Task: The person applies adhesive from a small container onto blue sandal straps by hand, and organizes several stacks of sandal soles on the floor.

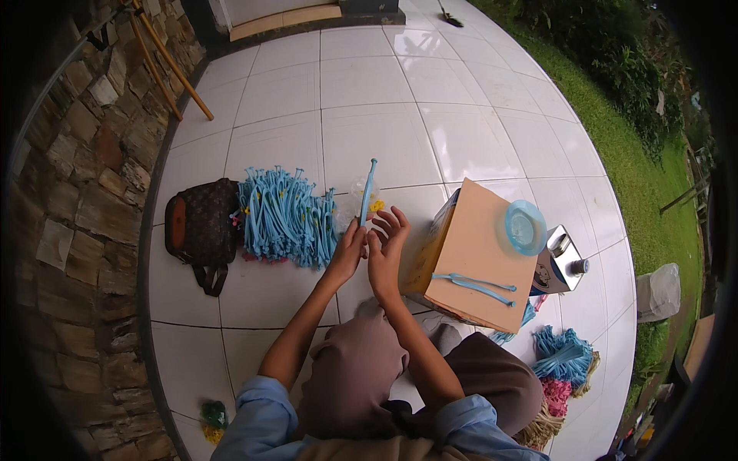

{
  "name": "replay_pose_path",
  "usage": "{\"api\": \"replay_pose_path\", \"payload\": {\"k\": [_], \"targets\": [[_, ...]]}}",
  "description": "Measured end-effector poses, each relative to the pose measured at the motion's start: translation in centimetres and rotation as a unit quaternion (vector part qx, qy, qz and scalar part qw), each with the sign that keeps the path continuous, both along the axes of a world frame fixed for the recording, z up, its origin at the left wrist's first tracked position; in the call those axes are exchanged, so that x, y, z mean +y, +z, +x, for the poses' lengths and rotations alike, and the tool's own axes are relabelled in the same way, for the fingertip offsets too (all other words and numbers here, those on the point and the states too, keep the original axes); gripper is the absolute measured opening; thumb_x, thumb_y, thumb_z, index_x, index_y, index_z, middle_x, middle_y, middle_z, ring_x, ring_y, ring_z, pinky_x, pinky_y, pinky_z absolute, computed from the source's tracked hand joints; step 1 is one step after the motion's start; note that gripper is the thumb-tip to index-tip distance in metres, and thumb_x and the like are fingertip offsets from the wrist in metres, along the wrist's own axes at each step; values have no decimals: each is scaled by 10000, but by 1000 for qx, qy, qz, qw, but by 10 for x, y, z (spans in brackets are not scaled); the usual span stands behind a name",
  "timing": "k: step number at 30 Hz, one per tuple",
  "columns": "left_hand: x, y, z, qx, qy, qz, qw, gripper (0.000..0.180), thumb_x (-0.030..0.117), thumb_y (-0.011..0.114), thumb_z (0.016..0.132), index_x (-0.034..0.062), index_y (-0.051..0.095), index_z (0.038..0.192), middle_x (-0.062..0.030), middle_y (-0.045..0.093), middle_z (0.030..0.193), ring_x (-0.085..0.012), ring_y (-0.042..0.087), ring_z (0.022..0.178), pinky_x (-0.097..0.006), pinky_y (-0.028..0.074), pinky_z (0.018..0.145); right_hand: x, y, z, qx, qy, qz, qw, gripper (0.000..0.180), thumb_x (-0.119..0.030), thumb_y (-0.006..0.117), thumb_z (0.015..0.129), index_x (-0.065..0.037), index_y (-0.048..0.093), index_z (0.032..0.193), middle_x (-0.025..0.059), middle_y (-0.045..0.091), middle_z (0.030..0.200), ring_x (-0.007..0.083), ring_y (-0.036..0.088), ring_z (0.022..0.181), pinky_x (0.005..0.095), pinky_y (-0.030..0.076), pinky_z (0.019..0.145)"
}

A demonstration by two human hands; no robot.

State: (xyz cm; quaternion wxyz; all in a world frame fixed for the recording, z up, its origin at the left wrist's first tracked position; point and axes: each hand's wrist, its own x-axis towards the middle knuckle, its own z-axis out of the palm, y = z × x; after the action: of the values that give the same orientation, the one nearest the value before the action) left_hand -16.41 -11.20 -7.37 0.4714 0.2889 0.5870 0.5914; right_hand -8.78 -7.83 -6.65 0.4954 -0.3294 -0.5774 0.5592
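Person: light blue sleeves [265, 415] rolled above the elbows, bare forearms, brown-grey trousers [361, 376] over bent knees.

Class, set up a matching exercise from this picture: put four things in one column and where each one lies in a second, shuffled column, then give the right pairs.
Things:
1. dark brown bag
2. round blue lid
3. single blue stem
4. heap of blue stems

Places:
A. on top of the cardboard box
B. held up in the person's hands
C. nearest the stone wall
D. on the tiles between bag and hands

Pairs: 1-C, 2-A, 3-B, 4-D
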Motion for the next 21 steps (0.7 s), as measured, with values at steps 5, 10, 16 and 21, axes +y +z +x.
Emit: {"api": "replay_pose_path", "payload": {"k": [5, 10, 16, 21], "targets": [[-9, -145, 10, 62, -29, -131, 989, 353, 66, 398, 868, 22, 447, 1215, -127, 502, 929, -179, 531, 699, -291, 436, 581, -14, -131, 3, -39, -55, -232, 970, 461, 32, 418, 832, -31, 238, 1252, 172, 467, 1159, 220, 504, 1016, 293, 414, 873], [26, -209, 12, 253, -24, -106, 961, 390, 38, 437, 843, 4, 434, 1232, -174, 500, 1016, -299, 516, 881, -375, 421, 771, 16, -181, 0, -107, -95, -248, 958, 445, 60, 351, 822, -11, 232, 1245, 209, 461, 1198, 265, 478, 1112, 338, 348, 964], [42, -176, 4, 349, 37, -50, 935, 380, 37, 446, 849, 3, 439, 1227, -147, 461, 1208, -324, 440, 1116, -363, 359, 939, 27, -174, -10, -130, -120, -246, 953, 502, 73, 337, 802, -19, 217, 1281, 215, 364, 1298, 277, 394, 1208, 355, 292, 1009], [27, -69, -8, 84, 97, 32, 991, 367, 93, 414, 893, 27, 415, 1254, -115, 473, 1206, -181, 436, 1132, -333, 339, 949, 13, -61, -23, 61, -23, -321, 945, 497, 76, 353, 816, -25, 222, 1285, 207, 383, 1260, 261, 421, 1179, 343, 326, 987]]}}
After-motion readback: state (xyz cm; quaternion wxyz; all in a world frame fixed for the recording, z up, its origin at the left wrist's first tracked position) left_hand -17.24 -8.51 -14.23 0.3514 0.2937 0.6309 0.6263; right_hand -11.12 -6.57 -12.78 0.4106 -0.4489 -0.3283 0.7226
